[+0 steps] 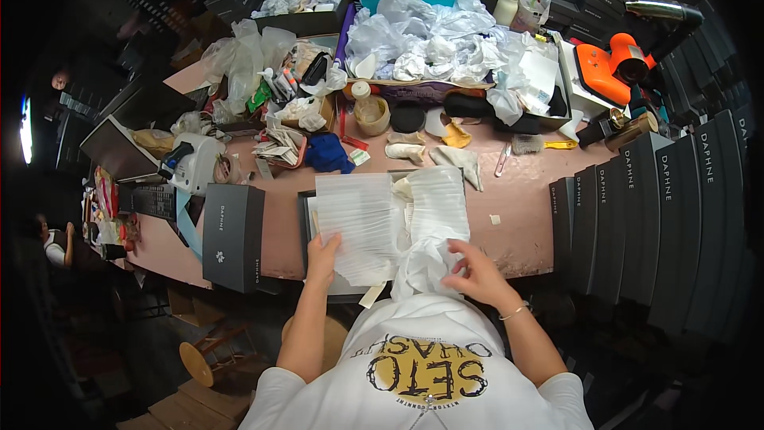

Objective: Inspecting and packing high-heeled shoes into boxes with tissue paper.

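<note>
Against the table's near edge lies an open dark shoe box (pixel 308 223), mostly covered by white packing. My left hand (pixel 323 261) pinches the left edge of a ribbed white packing sheet (pixel 354 227), which lies over the box's left side. A second ribbed white sheet (pixel 438 199) covers the right side. Between and below them is crumpled white tissue paper (pixel 430 264). Beside this tissue is my right hand (pixel 477 275), fingers loosely bent and apart, with nothing visible in them. What lies under the sheets is hidden. A small paper tag (pixel 372 295) sticks out at the near edge.
A closed dark shoe box (pixel 231 235) stands at left, and a row of upright dark boxes (pixel 629 223) lines the right. Behind are a brush (pixel 541 144), cloths (pixel 458 163), a glue jar (pixel 372 115) and a bin of crumpled tissue (pixel 434 40). An orange machine (pixel 609 72) stands far right.
</note>
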`<act>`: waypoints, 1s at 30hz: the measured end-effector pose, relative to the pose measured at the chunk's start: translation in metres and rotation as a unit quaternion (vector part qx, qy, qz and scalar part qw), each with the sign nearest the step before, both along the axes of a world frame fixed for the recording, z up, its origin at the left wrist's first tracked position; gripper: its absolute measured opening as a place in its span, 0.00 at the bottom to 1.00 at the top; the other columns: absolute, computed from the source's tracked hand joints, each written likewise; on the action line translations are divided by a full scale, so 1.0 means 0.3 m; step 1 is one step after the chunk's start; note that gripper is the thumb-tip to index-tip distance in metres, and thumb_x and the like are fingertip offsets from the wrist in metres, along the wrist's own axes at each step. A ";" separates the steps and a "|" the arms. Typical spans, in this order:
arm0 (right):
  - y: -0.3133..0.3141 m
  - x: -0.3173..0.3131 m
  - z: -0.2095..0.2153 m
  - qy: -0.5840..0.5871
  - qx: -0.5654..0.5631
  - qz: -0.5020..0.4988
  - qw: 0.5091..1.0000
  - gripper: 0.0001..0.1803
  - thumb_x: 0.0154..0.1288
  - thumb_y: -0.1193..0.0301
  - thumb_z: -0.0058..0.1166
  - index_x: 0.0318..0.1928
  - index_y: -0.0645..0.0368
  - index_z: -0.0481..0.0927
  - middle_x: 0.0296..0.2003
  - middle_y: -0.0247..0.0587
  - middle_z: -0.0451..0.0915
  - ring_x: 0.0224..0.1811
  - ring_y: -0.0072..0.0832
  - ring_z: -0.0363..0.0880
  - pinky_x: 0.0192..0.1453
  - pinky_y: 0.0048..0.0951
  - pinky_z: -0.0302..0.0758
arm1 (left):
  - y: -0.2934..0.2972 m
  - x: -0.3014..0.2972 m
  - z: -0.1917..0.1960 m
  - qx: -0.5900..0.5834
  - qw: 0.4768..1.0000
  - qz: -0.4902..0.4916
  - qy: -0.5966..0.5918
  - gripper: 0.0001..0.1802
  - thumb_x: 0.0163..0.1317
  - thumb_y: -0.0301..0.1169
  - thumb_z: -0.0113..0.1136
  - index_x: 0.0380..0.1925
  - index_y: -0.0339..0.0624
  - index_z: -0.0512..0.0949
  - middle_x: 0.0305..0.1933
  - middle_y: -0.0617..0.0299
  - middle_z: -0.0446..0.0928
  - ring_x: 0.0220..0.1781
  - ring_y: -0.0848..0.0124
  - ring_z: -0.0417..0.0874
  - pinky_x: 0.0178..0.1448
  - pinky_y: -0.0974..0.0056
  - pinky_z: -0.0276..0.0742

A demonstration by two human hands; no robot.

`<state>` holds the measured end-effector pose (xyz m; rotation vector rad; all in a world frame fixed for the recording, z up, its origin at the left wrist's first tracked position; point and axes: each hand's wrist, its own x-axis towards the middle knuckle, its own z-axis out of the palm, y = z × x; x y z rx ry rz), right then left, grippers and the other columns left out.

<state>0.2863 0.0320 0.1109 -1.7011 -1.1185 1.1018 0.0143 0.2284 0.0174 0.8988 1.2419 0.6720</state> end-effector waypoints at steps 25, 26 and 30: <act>0.029 0.071 -0.318 -0.179 0.113 -0.106 0.972 0.09 0.52 0.74 0.63 0.31 0.61 0.75 0.45 0.47 0.76 0.48 0.41 0.75 0.50 0.37 0.72 | -0.160 0.229 0.102 0.227 0.830 -0.439 0.259 0.09 0.59 0.35 0.54 0.34 0.42 0.79 0.43 0.56 0.79 0.46 0.59 0.79 0.48 0.59 0.72; -0.009 0.084 -0.322 -0.113 0.075 -0.155 0.979 0.08 0.55 0.74 0.63 0.31 0.61 0.75 0.44 0.45 0.76 0.45 0.38 0.76 0.47 0.35 0.73 | -0.146 0.219 0.114 0.134 0.881 -0.390 0.232 0.10 0.61 0.35 0.52 0.33 0.41 0.78 0.39 0.57 0.80 0.41 0.60 0.81 0.44 0.59 0.73; -0.205 0.182 -0.392 0.253 -0.031 -0.437 0.863 0.07 0.65 0.70 0.55 0.32 0.60 0.76 0.33 0.37 0.77 0.32 0.24 0.77 0.34 0.27 0.77 | -0.047 0.200 -0.031 -0.168 0.975 0.001 -0.145 0.07 0.57 0.29 0.53 0.28 0.36 0.75 0.30 0.63 0.77 0.31 0.75 0.77 0.36 0.68 0.72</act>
